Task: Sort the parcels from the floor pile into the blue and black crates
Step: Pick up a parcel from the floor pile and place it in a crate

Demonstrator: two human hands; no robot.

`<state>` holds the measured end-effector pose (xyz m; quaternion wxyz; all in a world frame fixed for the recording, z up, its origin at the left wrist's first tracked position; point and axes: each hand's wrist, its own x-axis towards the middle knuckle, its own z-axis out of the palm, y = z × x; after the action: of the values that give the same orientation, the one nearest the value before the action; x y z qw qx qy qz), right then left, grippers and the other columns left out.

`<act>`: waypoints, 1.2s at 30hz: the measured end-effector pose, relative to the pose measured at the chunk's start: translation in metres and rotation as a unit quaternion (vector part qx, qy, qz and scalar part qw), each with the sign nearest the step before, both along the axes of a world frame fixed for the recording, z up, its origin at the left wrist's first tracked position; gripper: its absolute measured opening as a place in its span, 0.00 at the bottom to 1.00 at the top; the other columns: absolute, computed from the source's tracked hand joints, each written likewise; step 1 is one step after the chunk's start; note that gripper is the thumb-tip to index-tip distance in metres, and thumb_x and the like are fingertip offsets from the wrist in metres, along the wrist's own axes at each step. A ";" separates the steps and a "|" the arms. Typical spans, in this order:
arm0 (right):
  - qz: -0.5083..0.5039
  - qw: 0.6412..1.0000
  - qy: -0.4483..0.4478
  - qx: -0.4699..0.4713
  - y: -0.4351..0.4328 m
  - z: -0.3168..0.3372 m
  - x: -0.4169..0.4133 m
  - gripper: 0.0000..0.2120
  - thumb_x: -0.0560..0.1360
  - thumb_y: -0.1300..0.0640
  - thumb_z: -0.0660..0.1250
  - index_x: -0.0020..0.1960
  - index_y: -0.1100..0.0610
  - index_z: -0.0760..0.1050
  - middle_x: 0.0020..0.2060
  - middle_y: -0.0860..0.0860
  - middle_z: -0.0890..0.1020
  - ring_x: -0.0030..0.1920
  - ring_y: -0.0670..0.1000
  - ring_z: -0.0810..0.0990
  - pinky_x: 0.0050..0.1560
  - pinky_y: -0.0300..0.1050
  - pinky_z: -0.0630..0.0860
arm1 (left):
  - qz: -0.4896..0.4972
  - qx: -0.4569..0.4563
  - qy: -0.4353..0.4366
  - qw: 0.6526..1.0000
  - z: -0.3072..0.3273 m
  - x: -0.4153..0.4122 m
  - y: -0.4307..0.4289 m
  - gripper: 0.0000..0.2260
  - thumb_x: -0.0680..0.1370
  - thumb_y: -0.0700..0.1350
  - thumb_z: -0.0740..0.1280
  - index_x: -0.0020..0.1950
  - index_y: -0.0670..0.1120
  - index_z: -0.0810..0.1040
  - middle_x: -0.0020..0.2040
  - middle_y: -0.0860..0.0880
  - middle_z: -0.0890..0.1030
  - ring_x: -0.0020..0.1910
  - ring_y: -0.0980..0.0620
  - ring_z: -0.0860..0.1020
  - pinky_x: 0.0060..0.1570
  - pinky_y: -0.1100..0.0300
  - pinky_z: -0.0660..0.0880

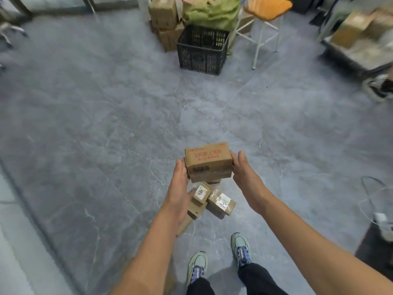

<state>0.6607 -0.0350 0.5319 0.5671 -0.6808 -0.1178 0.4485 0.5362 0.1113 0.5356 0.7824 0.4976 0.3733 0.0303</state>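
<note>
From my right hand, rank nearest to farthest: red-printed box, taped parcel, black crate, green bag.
1. Red-printed box, against the right hand.
2. Taped parcel, on the floor below.
3. Black crate, far across the room.
4. Green bag, behind the crate.

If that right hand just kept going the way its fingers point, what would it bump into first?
The right hand grips the cardboard box. Past the box's end, bare floor lies ahead; the black crate seems the first obstacle, though depth is unclear.
</note>
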 end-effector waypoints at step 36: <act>-0.632 0.770 -0.089 0.021 -0.489 0.143 -0.290 0.23 0.81 0.28 0.44 0.68 0.25 0.71 0.68 0.31 0.77 0.74 0.38 0.68 0.82 0.51 0.56 | -0.670 0.084 -0.130 0.726 0.160 -0.032 -0.479 0.24 0.80 0.73 0.46 0.71 0.73 0.70 0.71 0.66 0.74 0.75 0.60 0.67 0.73 0.42 0.64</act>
<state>0.3704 -0.5242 0.6751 0.7238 -0.6262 0.2796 -0.0760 0.5044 -0.3680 0.6958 0.5948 0.6732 -0.1668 -0.4065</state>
